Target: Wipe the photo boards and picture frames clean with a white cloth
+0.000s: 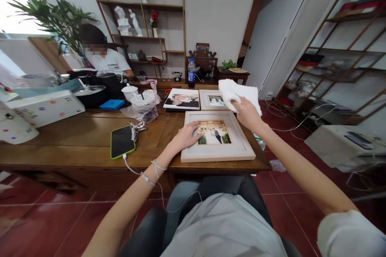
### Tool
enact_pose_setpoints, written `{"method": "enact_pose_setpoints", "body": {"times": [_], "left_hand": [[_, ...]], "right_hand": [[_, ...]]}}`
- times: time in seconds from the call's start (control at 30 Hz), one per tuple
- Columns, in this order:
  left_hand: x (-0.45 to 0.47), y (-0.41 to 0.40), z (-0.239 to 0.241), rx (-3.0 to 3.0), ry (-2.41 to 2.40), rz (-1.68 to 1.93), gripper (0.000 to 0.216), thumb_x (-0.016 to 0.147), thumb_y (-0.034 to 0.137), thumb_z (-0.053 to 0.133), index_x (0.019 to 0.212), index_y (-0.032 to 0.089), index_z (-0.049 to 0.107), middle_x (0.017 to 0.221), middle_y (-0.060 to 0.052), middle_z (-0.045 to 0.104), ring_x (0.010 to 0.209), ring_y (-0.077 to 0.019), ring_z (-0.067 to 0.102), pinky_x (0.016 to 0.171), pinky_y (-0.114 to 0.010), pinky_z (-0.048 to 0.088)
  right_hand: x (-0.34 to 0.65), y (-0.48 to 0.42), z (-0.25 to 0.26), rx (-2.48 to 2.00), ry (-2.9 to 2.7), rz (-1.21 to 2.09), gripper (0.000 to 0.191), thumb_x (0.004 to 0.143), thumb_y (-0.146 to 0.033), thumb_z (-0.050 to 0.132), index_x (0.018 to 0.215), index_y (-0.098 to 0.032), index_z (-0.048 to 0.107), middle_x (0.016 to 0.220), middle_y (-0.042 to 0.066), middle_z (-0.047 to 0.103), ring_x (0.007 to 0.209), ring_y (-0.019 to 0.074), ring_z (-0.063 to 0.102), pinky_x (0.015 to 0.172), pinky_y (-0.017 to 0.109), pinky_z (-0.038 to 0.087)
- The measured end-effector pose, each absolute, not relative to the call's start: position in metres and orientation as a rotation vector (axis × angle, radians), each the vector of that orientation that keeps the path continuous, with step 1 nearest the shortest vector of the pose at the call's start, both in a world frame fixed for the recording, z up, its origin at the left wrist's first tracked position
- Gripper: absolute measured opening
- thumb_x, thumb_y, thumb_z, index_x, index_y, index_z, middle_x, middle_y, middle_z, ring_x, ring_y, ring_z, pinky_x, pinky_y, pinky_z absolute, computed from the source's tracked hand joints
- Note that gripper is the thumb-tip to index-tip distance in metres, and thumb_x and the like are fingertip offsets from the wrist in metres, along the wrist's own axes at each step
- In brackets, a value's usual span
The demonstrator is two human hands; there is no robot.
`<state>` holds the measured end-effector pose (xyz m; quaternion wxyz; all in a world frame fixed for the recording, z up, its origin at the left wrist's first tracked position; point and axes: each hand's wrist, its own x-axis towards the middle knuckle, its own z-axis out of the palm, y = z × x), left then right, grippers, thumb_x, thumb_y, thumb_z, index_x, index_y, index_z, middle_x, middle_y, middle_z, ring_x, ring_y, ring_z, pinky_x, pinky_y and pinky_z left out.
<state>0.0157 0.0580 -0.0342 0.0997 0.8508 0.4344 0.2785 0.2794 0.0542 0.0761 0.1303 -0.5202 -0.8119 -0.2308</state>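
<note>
A pale wooden picture frame (pixel 244 150) with a wedding photo in its middle lies flat near the table's front edge. My left hand (pixel 186 136) rests on its left side, fingers stretched out over the mat and the photo's edge. Above the frame's far right corner, my right hand (pixel 247 113) grips a white cloth (pixel 241 90), bunched at the fingers and spread out beyond them. Behind lies a second picture frame (pixel 206 100), partly covered by the cloth. To its left is a photo album or panel (pixel 181 99) with a portrait on it.
On the wooden table (pixel 87 140), a phone (pixel 122 141) with a charging cable lies to the left. Plastic-wrapped cups (pixel 142 102), a blue box (pixel 112 104) and a dark pot (pixel 89 94) stand behind it. A bottle (pixel 191 73) stands at the back. Another person (pixel 111 60) sits across, far left.
</note>
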Motion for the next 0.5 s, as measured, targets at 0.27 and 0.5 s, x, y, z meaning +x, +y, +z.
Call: {"method": "enact_pose_setpoints", "body": {"times": [0.27,0.5], "left_hand": [[0.018,0.057,-0.036,2.46,1.319,0.85,0.044,0.084,0.041,0.058,0.12,0.014,0.062,0.135,-0.013,0.053,0.13,-0.0254,0.045,0.109,-0.04,0.035],[0.019,0.055,-0.033,2.474,1.33,0.814,0.043,0.084,0.04,0.058,0.119,0.014,0.062,0.137,-0.012,0.052,0.131,-0.0258,0.044,0.109,-0.042,0.035]], "right_hand": [[0.261,0.056,0.031,-1.452,-2.806,-0.564,0.054,0.078,0.002,0.04,0.128,-0.013,0.054,0.119,0.017,0.059,0.11,0.0261,0.053,0.093,0.037,0.036],[0.256,-0.036,0.055,-1.485,-2.947,-0.405,0.053,0.075,-0.007,0.046,0.125,-0.022,0.056,0.085,0.011,0.069,0.078,0.0248,0.063,0.068,0.031,0.038]]}}
